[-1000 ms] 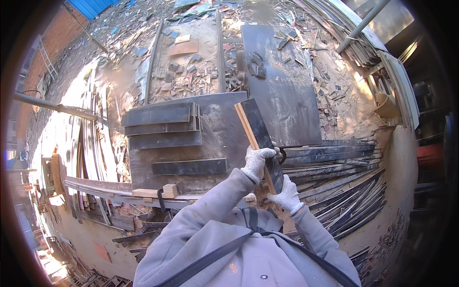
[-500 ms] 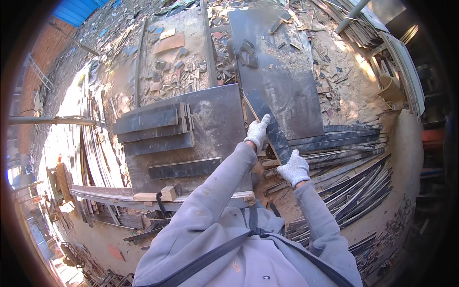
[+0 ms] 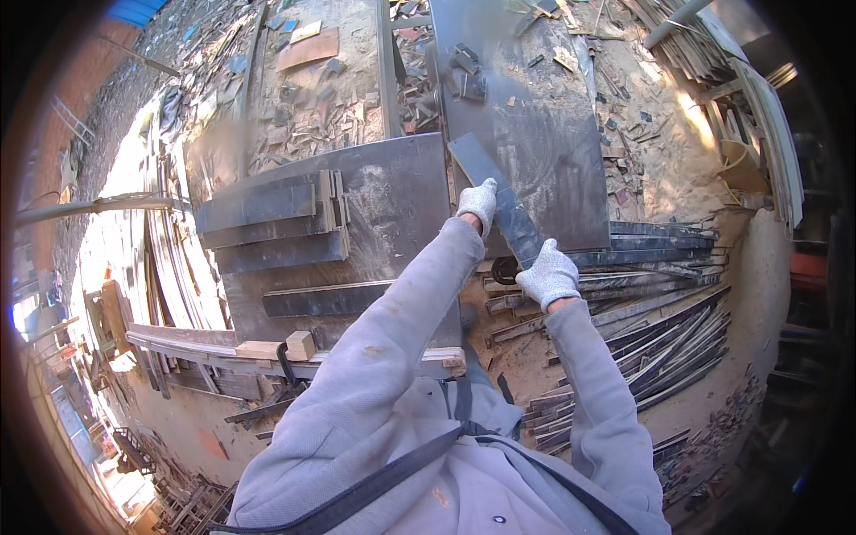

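A dark, narrow wooden board (image 3: 511, 217) slants across the gap between two dark panels, its far end over the right-hand panel. Wearing a pale knitted glove, my left hand (image 3: 478, 202) grips the board's left edge near its middle. My right hand (image 3: 549, 274), gloved alike, is closed on the near end. Left of my hands, a dark tabletop panel (image 3: 392, 192) carries a stack of short dark boards (image 3: 259, 214) and a single dark strip (image 3: 325, 299). What my fingers do under the board is hidden.
A large dark sheet (image 3: 544, 160) lies ahead, with offcuts (image 3: 468, 76) on it. Long strips (image 3: 660, 343) are piled at the right. A wood block (image 3: 300, 344) sits on the bench's near edge. Scraps litter the ground beyond, and sheets (image 3: 771, 152) lean at far right.
The board has turned so that its broad face shows more, and its near end has risen slightly in view. Both hands have moved a little farther away with it.
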The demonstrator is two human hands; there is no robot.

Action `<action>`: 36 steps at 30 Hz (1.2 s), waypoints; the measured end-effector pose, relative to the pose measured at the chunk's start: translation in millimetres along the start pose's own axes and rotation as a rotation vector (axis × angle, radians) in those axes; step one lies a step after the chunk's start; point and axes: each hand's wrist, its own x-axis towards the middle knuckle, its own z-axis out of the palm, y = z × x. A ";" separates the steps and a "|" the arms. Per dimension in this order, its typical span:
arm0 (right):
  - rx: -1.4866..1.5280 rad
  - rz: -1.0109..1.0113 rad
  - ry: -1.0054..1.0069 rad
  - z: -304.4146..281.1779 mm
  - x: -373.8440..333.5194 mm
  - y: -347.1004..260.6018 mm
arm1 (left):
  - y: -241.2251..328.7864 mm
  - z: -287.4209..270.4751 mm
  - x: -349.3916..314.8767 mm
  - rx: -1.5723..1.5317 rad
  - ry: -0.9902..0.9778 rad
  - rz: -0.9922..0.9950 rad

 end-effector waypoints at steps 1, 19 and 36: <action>0.010 0.004 0.008 0.9 2.7 1.5 | 2.4 1.1 -2.3 0.016 0.001 0.024; -0.013 0.009 0.030 -2.0 16.0 -5.8 | 30.5 -6.5 -12.6 0.161 -0.015 0.123; 1.710 -0.249 -1.196 34.8 -38.8 73.1 | 13.8 -42.1 -122.7 -1.168 -0.777 -0.055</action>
